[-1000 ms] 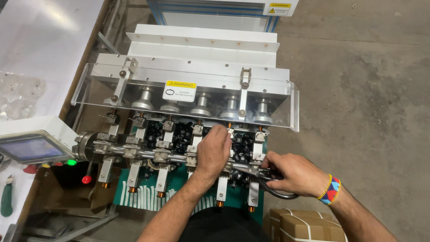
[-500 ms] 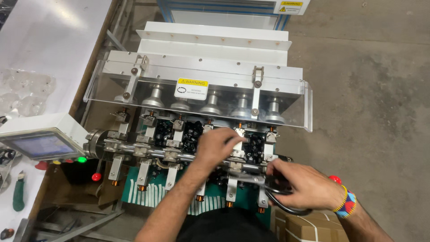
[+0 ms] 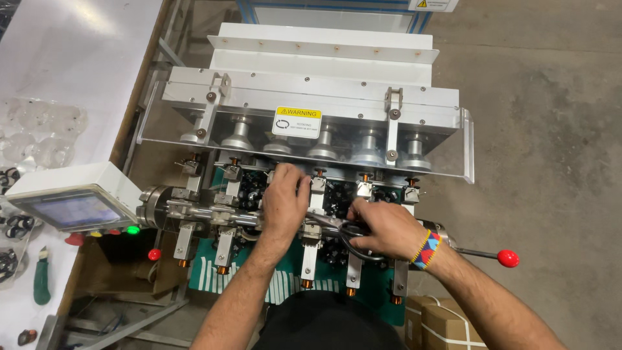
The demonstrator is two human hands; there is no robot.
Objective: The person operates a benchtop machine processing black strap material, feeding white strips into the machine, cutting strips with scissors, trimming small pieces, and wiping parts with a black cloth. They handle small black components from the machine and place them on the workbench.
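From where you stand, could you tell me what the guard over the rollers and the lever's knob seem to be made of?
Guard: apparently clear glossy plastic; rollers show through it. Knob: probably smooth red plastic, shiny highlight.

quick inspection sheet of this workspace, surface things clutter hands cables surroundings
surface: white table at left, concrete floor at right
job's things: metal machine with a row of spindles under a clear guard; scissors
clutter: green-handled tool and clear plastic trays on the table
hands: left hand reaches in among the black parts; right hand holds the scissors
cables: nothing seen
surroundings: control box with screen, red-knobbed lever, cardboard boxes
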